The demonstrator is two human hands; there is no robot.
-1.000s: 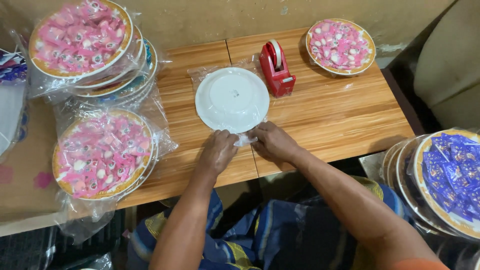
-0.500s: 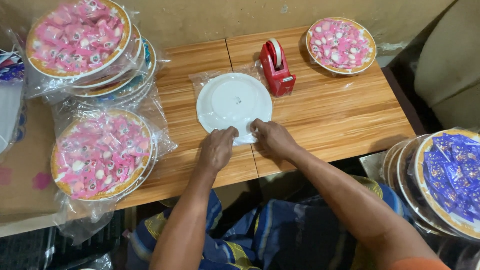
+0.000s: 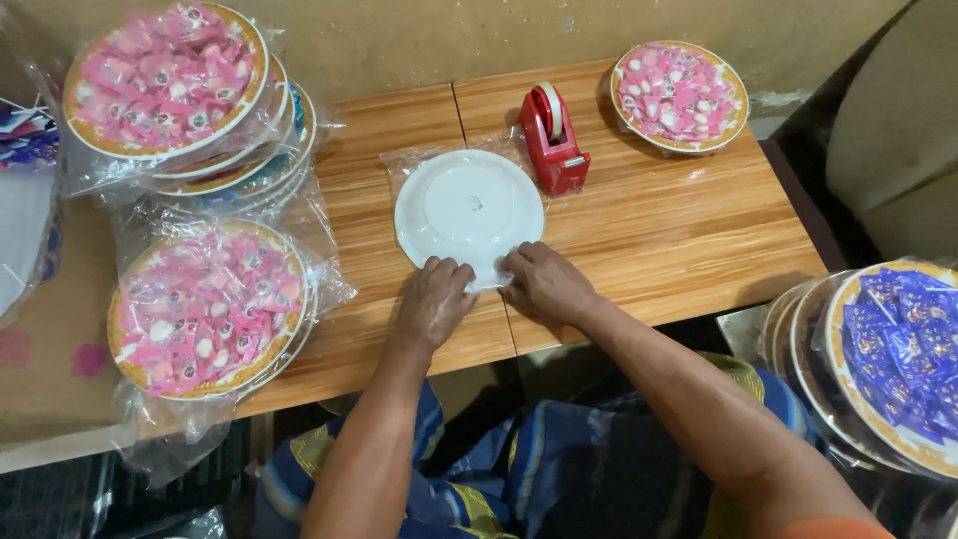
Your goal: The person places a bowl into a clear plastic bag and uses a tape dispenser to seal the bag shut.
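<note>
Both my left hand (image 3: 431,299) and right hand (image 3: 539,282) pinched clear wrap (image 3: 491,275) at the white plate's (image 3: 468,207) near edge; a red tape dispenser (image 3: 552,139) crowded its far right, bare table (image 3: 679,230) lay rightward.

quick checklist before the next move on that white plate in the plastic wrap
1. Both hands on the wrap: ok, left hand and right hand press at the near edge of the white plate.
2. Plate face down, flat on the wooden table: ok.
3. Clear plastic wrap lies under the plate: ok, it shows along the far edge.
4. Near fold tight: cannot tell, fingers cover it.
5. Red tape dispenser close by: ok, just beyond the plate on the right.
6. Hands free to take tape: not ok, both are busy.
</note>
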